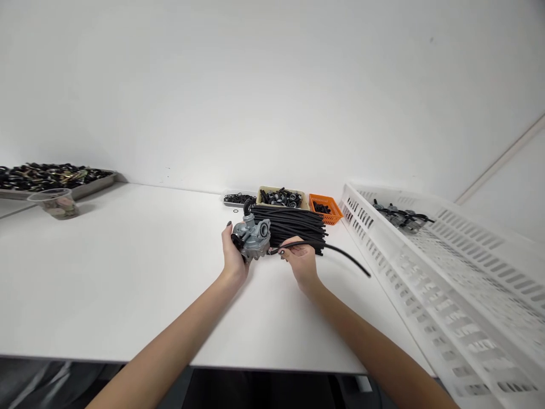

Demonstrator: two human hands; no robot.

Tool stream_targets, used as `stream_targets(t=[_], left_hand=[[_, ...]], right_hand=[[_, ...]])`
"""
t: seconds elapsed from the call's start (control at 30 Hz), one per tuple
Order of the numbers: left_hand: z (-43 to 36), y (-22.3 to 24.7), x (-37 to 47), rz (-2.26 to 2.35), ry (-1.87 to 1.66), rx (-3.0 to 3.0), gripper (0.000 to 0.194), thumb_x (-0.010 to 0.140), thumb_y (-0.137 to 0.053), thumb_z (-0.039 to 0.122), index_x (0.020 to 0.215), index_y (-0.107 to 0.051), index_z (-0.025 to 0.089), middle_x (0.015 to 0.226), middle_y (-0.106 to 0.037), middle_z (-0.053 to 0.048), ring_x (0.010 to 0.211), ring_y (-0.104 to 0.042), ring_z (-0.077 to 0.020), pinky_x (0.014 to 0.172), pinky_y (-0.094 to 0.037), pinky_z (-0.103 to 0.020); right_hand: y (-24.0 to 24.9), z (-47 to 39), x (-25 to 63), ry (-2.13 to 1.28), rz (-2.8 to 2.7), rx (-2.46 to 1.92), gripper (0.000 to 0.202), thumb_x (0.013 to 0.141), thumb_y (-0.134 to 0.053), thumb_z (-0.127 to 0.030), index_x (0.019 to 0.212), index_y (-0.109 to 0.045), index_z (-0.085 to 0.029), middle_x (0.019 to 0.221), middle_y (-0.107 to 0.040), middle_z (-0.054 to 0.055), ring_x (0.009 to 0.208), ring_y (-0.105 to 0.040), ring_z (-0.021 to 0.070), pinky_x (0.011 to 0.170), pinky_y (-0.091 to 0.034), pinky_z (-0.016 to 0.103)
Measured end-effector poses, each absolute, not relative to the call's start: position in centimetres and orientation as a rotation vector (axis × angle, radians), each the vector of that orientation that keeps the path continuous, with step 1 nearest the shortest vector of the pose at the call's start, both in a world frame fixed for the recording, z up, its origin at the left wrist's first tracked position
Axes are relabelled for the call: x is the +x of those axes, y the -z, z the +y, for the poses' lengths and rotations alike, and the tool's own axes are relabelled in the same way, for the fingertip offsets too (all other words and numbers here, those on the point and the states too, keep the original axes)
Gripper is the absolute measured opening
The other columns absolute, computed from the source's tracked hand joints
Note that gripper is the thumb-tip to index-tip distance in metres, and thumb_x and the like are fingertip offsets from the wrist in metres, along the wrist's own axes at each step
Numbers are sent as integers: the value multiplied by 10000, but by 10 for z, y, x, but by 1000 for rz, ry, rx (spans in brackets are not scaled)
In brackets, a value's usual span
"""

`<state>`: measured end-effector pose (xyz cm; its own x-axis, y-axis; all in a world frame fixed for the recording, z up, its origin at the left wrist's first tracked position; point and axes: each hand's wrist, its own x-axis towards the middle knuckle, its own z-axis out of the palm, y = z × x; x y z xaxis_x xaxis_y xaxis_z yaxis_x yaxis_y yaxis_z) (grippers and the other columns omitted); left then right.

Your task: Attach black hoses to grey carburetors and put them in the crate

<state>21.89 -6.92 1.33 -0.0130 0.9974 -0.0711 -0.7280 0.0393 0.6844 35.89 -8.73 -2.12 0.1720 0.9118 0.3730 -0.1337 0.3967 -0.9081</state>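
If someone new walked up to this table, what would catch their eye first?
Probably the silvery metal part in the left hand, with the right hand holding a curved black hose at its side. Just behind lies a dark bundle of tubes, and the bright orange basket stands out beyond it, near the big white crate.

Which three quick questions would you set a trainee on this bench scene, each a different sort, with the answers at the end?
1. Multiple choice: what colour is the small basket near the large crate?
A) blue
B) orange
C) green

2. True or false: the left hand holds the grey metal part.

3. Fill the gap: from the right hand, the free end of the black tube points toward the person's ____ side.

Key: 1 B; 2 true; 3 right.
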Motion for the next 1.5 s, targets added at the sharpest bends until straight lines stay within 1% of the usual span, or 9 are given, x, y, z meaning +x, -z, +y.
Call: stream_targets(t=[0.2,0.37,0.47,0.63,0.83,0.97,1.1,1.27,1.5], left_hand=[[-76,-16,222,696,-1350,565,389,789,-440,486,817,-633,149,587,-649,-31,530,-644,-209,389,-416,-238],[-79,-19,223,679,-1337,566,356,783,-446,445,835,-640,150,620,-669,-31,560,-657,-214,458,-482,-270],[-78,-18,222,661,-1300,587,351,787,-441,423,835,-648,144,666,-691,-49,584,-667,-225,486,-503,-289],[-76,-17,220,641,-1282,644,377,809,-395,421,834,-645,140,697,-705,-67,629,-676,-237,476,-507,-290],[-75,-17,218,651,-1292,650,371,793,-409,429,816,-642,142,687,-701,-70,643,-675,-246,536,-526,-317],[-75,-15,217,658,-1274,656,368,788,-413,436,816,-638,146,689,-700,-68,611,-667,-236,521,-518,-311],[-76,-17,218,659,-1256,682,380,786,-408,450,807,-630,142,686,-699,-62,613,-666,-232,514,-515,-303],[-76,-18,218,691,-1245,698,373,772,-433,467,799,-624,147,684,-697,-45,619,-663,-219,514,-507,-285],[-76,-20,215,777,-1174,699,437,789,-414,519,767,-633,142,606,-665,-39,498,-615,-187,382,-418,-240]], right_hand=[[20,-87,362,-881,-1084,-861,244,569,-786,-255,693,-583,-204,634,-582,-25,600,-549,127,571,-488,267],[21,-86,361,-896,-1111,-820,410,542,-805,-257,903,-612,-232,904,-629,32,662,-554,133,577,-511,275],[24,-85,362,-971,-1167,-810,494,579,-788,-286,1047,-634,-249,955,-644,54,716,-561,166,580,-521,301],[29,-84,362,-1002,-1195,-762,511,608,-785,-326,1097,-646,-263,1130,-624,62,764,-554,171,607,-520,315],[30,-82,361,-977,-1135,-722,669,552,-821,-253,1148,-522,-296,1064,-596,36,747,-563,135,596,-500,253],[30,-82,361,-971,-1150,-695,578,563,-816,-242,1062,-529,-290,1087,-575,35,745,-557,127,597,-492,248],[30,-83,362,-964,-1188,-695,565,587,-810,-254,1094,-564,-283,1080,-578,45,769,-552,134,635,-488,263],[34,-82,364,-962,-1266,-725,535,628,-792,-376,1124,-623,-265,1076,-578,68,801,-543,167,655,-492,305],[34,-82,369,-965,-1419,-754,528,645,-768,-469,1128,-654,-291,1238,-495,88,1049,-518,240,810,-488,360]])
